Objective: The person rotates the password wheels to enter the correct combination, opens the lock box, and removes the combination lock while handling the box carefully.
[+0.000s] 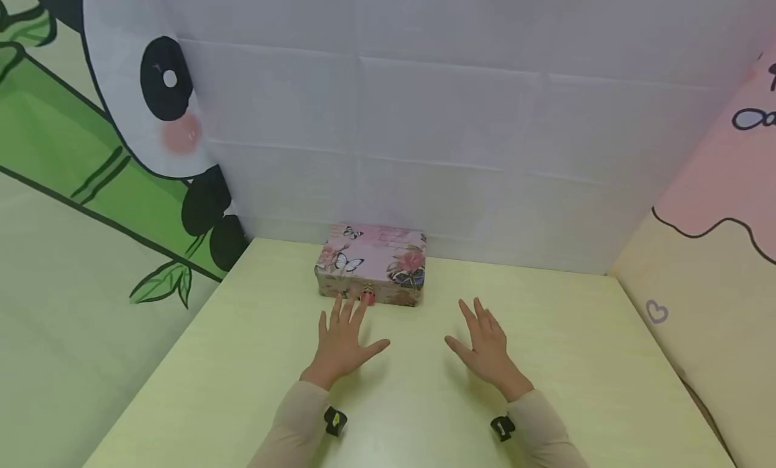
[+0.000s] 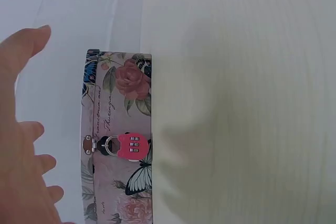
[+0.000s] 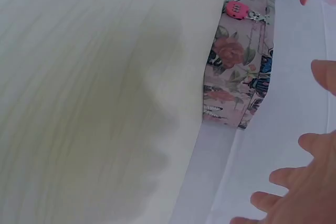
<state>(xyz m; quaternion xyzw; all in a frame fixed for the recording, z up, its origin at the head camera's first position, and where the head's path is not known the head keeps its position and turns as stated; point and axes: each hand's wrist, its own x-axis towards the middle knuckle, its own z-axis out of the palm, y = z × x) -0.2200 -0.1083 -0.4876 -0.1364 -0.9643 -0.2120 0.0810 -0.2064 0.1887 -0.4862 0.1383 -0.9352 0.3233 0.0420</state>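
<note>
Hands spread flat, grips empty: left hand [image 1: 343,341] near padlocked floral box [image 1: 371,264]; right hand [image 1: 485,347] apart.

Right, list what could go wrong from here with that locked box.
1. The floral box is fastened by a pink combination padlock; pulling at the lid would likely strain the small hasp rather than open it.
2. The box sits close to the white backdrop; a push from the open left hand or right hand could slide it into the cloth.
</note>
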